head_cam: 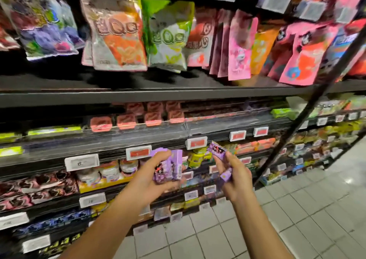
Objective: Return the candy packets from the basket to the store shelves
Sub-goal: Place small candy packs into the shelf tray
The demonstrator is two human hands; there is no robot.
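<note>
In front of the dark tiered store shelves (138, 96), both bare forearms reach forward at about the level of the white price tags (81, 162). The left hand (152, 176) curls its fingers and thumb round a small stack of purple cardboard candy packets (170, 166), held upright with a printed grape picture facing the camera. The right hand (236, 176) pinches another purple candy packet (217, 149) between thumb and fingertips, its upper end tilted toward the shelf edge; a further purple packet (226, 174) seems to sit lower in the same palm, though blur makes that hard to confirm. The two hands are near each other but apart. Just behind them sit yellow-green boxes (198, 157) and white-lidded jars (128, 166) on the shelf. Above, glossy hanging candy bags (116, 31) in orange, green and pink fill the top row. A pale tiled floor (297, 219) spreads to the right.
</note>
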